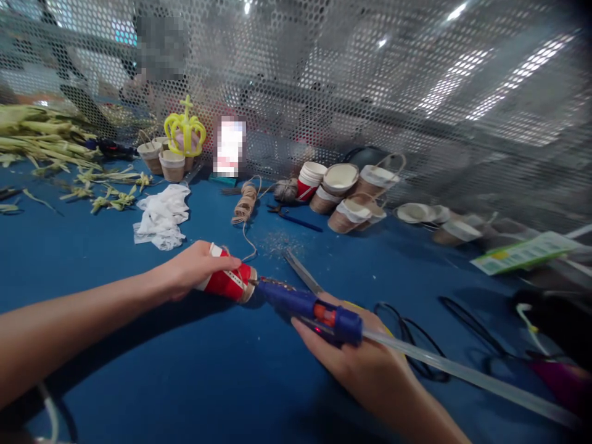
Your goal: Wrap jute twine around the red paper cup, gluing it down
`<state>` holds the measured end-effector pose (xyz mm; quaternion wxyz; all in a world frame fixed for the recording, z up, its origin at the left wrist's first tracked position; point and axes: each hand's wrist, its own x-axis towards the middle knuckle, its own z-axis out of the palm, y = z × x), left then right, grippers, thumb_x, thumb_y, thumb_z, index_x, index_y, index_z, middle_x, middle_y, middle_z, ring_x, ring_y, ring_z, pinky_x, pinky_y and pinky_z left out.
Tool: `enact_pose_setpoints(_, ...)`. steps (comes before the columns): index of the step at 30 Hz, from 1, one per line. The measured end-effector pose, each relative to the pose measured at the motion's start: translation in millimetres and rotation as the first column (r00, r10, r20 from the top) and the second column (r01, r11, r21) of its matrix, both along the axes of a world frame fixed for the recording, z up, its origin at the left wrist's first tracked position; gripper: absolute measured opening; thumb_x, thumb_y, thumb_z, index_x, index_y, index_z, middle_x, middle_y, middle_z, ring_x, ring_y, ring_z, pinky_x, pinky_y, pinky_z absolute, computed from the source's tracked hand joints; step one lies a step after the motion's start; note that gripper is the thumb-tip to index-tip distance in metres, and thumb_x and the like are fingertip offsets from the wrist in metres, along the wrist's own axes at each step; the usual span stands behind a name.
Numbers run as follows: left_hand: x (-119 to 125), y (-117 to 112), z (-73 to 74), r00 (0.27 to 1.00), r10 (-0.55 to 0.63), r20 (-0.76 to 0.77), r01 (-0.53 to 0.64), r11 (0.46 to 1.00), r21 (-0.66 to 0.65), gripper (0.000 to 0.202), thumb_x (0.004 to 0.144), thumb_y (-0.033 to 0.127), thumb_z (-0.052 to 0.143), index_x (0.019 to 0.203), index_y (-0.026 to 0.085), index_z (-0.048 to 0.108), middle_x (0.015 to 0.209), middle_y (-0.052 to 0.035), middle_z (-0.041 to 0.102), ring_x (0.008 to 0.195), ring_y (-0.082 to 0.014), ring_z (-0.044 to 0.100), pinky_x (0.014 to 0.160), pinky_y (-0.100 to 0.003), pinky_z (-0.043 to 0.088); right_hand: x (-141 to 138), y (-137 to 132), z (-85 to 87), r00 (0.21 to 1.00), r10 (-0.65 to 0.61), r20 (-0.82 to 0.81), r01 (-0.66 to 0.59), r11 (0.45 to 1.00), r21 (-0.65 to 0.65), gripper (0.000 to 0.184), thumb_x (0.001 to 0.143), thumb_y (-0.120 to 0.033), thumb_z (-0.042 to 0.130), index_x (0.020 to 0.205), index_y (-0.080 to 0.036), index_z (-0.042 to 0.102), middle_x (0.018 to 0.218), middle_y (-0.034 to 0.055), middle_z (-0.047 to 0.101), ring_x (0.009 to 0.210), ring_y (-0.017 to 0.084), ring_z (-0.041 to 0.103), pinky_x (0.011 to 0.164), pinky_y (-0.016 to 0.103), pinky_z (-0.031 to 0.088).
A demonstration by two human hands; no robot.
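Note:
My left hand [197,268] is wrapped round a red and white paper cup [226,279] tilted on its side, with twine wound about the end facing right. In my right hand [356,357] is a blue hot glue gun [300,300], a red light lit on its body. The gun's nozzle meets or nearly meets the twine-wrapped end of the cup; I cannot tell whether they touch. A long clear glue stick [462,373] sticks out of the gun's back. From the cup, a strand of twine runs to a twine bundle [246,202] behind it. Scissors [301,271] lie beyond the gun, their handles partly hidden by my right hand.
Several twine-wrapped cups [349,214] stand at the back right, near pliers [296,219]. Crumpled white cloth [164,216], a yellow crown-shaped piece [185,132] and dried stalks [41,139] are at the left. A black cable [416,345] lies right; a perforated metal screen [287,74] closes the back.

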<state>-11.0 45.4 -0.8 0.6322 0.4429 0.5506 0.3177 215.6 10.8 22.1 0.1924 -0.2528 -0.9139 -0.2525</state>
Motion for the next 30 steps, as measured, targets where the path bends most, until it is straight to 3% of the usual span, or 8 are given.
enact_pose_setpoints(3,0.8,-0.3,1.2,1.0,0.013,0.005,-0.013,1.0,0.001,0.023,0.064,0.031,0.063,0.069,0.009,0.065,0.064,-0.0078,0.067,0.054,-0.0147,0.056,0.051,-0.023,0.036,-2.6,-1.9,2.0,1.0,-0.009,-0.028,0.007,0.998,-0.069,0.034,0.078,-0.004,0.037,0.065,-0.021,0.062,0.054,0.0014,0.057,0.048,0.013,0.052,0.044,0.023,0.04)
enact_pose_setpoints(5,0.9,-0.5,0.9,1.0,0.027,0.001,-0.027,1.0,0.004,0.02,0.064,0.03,0.063,0.062,0.01,0.062,0.057,-0.005,0.064,0.049,-0.0122,0.053,0.049,-0.022,0.034,-2.6,-3.6,1.9,0.995,-0.052,-0.085,0.033,0.978,-0.205,0.031,0.08,-0.007,0.038,0.064,-0.021,0.061,0.051,0.0001,0.055,0.044,0.011,0.05,0.042,0.021,0.038)
enact_pose_setpoints(8,0.3,-0.4,-1.0,0.999,0.04,-0.007,-0.04,0.999,0.001,0.021,0.064,0.03,0.063,0.059,0.01,0.06,0.053,-0.003,0.061,0.046,-0.0106,0.051,0.048,-0.021,0.032,-2.7,-5.6,1.2,0.962,-0.199,-0.186,0.091,0.878,-0.47,0.021,0.078,-0.012,0.045,0.064,-0.021,0.058,0.052,-0.0015,0.054,0.043,0.01,0.048,0.04,0.019,0.039)
enact_pose_setpoints(11,0.1,-0.1,-2.4,0.999,0.035,-0.005,-0.035,0.999,-0.007,0.021,0.064,0.031,0.062,0.062,0.01,0.061,0.055,-0.004,0.063,0.047,-0.0117,0.053,0.048,-0.022,0.033,-3.7,-5.8,1.5,0.925,-0.308,-0.223,0.117,0.79,-0.602,0.014,0.075,-0.014,0.049,0.063,-0.02,0.054,0.054,-0.0018,0.055,0.045,0.01,0.049,0.044,0.02,0.041)
enact_pose_setpoints(19,3.6,-0.6,4.3,0.997,0.076,0.017,-0.075,0.996,-0.044,0.018,0.066,0.025,0.062,0.057,0.011,0.058,0.05,-0.0011,0.06,0.045,-0.0096,0.051,0.048,-0.021,0.033,-3.3,-7.8,-0.4,0.917,-0.335,-0.214,0.108,0.727,-0.678,0.016,0.074,-0.016,0.048,0.059,-0.022,0.046,0.052,-0.0035,0.05,0.044,0.01,0.047,0.044,0.022,0.039)
enact_pose_setpoints(24,3.2,-0.9,3.4,0.996,0.089,0.02,-0.088,0.996,-0.025,0.02,0.064,0.027,0.064,0.053,0.011,0.056,0.047,0.0009,0.058,0.042,-0.0088,0.048,0.045,-0.02,0.03,-0.1,-7.7,-3.8,0.925,-0.33,-0.189,0.127,0.736,-0.665,0.01,0.075,-0.019,0.05,0.065,-0.021,0.05,0.057,-0.0033,0.052,0.049,0.01,0.049,0.048,0.022,0.038)
enact_pose_setpoints(30,3.2,-1.5,2.0,0.996,0.086,0.031,-0.085,0.995,-0.042,0.019,0.065,0.026,0.063,0.055,0.011,0.057,0.049,-0.0007,0.06,0.045,-0.01,0.051,0.046,-0.02,0.032,-0.9,-9.0,-2.9,0.922,-0.358,-0.151,0.169,0.72,-0.673,0.015,0.074,-0.017,0.051,0.061,-0.021,0.045,0.053,-0.0048,0.049,0.043,0.009,0.044,0.043,0.021,0.034)
